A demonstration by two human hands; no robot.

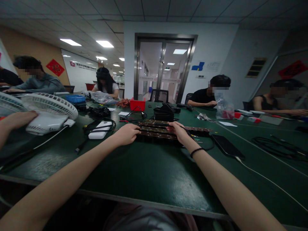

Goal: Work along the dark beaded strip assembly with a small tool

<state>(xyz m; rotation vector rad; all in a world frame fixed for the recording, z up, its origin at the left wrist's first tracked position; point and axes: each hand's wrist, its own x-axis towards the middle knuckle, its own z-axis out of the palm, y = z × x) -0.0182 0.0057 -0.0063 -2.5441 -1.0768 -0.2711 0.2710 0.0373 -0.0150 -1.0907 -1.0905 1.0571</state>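
Several long, thin dark strips with coppery glints lie side by side, left to right, on the green table. My left hand has its fingers curled and pinched at the left end of these strips. Further right along the same strips, my right hand, a dark band on its wrist, has its fingers closed on them. Their exact kind is too small and blurred to tell. A black cable runs past the right hand, and just behind the strips sits a bulky black device.
On the left are a white fan, another person's hand touching it, and a white power bank with black cable. A red bin stands behind. At right lie a phone and coiled cables. Other people sit around the table.
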